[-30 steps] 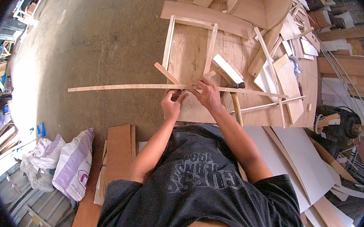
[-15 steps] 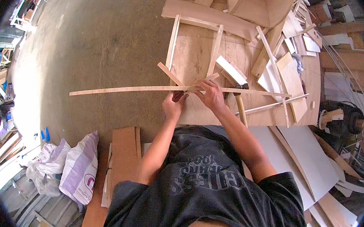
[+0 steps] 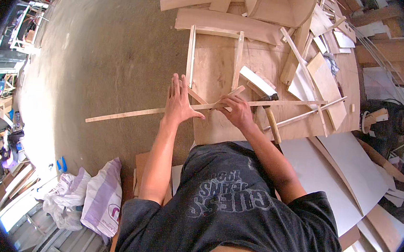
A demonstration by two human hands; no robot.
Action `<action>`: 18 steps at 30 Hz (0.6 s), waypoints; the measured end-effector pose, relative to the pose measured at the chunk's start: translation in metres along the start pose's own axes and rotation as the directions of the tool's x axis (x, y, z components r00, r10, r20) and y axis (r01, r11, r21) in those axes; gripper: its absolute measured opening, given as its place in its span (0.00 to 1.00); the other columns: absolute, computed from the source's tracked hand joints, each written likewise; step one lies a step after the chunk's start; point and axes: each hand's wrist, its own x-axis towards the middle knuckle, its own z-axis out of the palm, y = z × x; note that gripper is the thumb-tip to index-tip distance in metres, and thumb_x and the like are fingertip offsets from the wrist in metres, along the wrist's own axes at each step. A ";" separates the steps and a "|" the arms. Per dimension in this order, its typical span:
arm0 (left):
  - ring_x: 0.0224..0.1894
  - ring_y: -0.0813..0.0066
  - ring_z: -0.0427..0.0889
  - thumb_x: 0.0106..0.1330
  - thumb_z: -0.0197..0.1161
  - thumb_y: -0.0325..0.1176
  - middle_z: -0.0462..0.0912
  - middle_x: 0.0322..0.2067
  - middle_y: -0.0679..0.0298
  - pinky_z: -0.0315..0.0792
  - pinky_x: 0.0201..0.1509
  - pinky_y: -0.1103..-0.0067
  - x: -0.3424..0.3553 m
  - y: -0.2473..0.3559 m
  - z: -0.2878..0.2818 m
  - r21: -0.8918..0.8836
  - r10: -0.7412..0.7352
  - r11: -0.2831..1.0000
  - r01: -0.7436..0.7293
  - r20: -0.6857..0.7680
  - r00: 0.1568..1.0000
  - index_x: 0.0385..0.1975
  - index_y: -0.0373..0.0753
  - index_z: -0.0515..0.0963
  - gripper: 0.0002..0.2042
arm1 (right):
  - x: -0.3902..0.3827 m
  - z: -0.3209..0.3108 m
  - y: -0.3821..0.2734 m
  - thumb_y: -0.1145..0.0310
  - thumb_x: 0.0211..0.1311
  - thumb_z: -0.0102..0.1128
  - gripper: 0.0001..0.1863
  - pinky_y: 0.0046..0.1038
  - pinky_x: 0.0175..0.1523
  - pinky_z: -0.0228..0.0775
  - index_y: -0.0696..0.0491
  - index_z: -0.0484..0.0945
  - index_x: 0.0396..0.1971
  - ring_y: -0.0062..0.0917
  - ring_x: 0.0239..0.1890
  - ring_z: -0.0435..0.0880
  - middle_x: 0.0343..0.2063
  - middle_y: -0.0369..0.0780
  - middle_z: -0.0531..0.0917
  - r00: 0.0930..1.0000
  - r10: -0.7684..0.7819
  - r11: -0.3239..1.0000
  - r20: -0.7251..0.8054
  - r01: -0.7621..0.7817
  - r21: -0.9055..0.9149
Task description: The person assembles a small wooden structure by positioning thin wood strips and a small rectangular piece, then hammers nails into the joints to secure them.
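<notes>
A long thin wooden strip point(image 3: 131, 113) runs sideways in front of me, its left end out past the table edge. Short wooden pieces cross it near the middle, one end point(image 3: 238, 90) showing above my right hand point(image 3: 237, 113). That hand is closed on the strip at the crossing. My left hand point(image 3: 179, 105) is open against the strip, fingers spread upward and thumb stretched to the right. Right of my right hand lies a hammer point(image 3: 272, 122) with a wooden handle, partly under the strip. A slim wooden frame point(image 3: 217, 32) lies just beyond my hands.
The plywood tabletop point(image 3: 216, 69) carries curved boards point(image 3: 225, 23), a white-faced block point(image 3: 258, 81) and offcuts at its right. Pale sheets point(image 3: 322, 179) lean at my right side. Sacks point(image 3: 103, 196) stand on the floor at lower left.
My left hand has let go near the crossing, moved up and left, and spread its fingers. The strip's left end has dropped lower in view. The right hand keeps its hold.
</notes>
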 end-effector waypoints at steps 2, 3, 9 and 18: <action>0.83 0.40 0.46 0.28 0.92 0.57 0.42 0.80 0.36 0.55 0.84 0.56 0.008 -0.006 0.005 0.006 0.059 0.998 -0.059 0.047 0.997 0.80 0.29 0.42 0.80 | -0.002 0.000 -0.001 0.62 0.56 0.78 0.14 0.37 0.54 0.82 0.51 0.89 0.40 0.36 0.49 0.89 0.48 0.38 0.90 1.000 0.013 1.000 0.001 -0.013 0.000; 0.82 0.39 0.49 0.30 0.92 0.55 0.44 0.79 0.36 0.57 0.83 0.57 0.010 -0.009 0.007 -0.065 -0.007 0.998 0.013 0.086 0.996 0.80 0.28 0.42 0.79 | -0.002 0.000 -0.002 0.62 0.56 0.78 0.14 0.37 0.54 0.83 0.51 0.89 0.40 0.36 0.49 0.89 0.48 0.38 0.90 1.000 0.018 1.000 0.008 -0.018 0.002; 0.77 0.37 0.60 0.37 0.91 0.47 0.52 0.76 0.34 0.67 0.78 0.58 0.011 -0.014 0.027 -0.118 0.036 0.992 -0.038 -0.013 0.999 0.78 0.26 0.48 0.70 | -0.005 0.007 0.002 0.62 0.57 0.77 0.14 0.37 0.53 0.83 0.51 0.89 0.41 0.37 0.49 0.89 0.48 0.37 0.90 0.997 0.078 0.997 -0.027 -0.077 0.019; 0.76 0.32 0.60 0.38 0.89 0.58 0.52 0.76 0.31 0.68 0.75 0.50 0.011 -0.016 0.029 -0.158 0.110 0.980 -0.125 -0.099 0.989 0.77 0.32 0.59 0.66 | -0.008 0.011 0.003 0.63 0.56 0.77 0.12 0.37 0.52 0.83 0.48 0.89 0.39 0.35 0.47 0.89 0.43 0.36 0.91 0.996 0.080 0.997 -0.045 -0.079 0.027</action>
